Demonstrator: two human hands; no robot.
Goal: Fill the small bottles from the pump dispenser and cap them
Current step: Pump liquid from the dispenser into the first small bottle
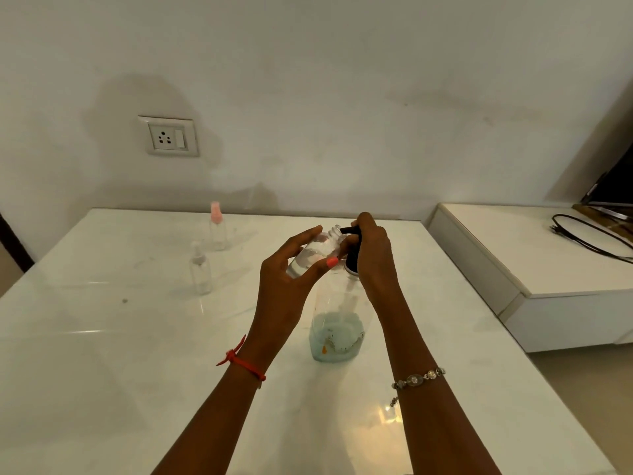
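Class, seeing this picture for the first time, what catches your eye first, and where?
Mid-table, the left hand holds a small bottle tilted to the black spout, while the right hand grips the head of the pump dispenser. Far left stand two capped bottles, the pink-topped bottle behind the clear-topped bottle.
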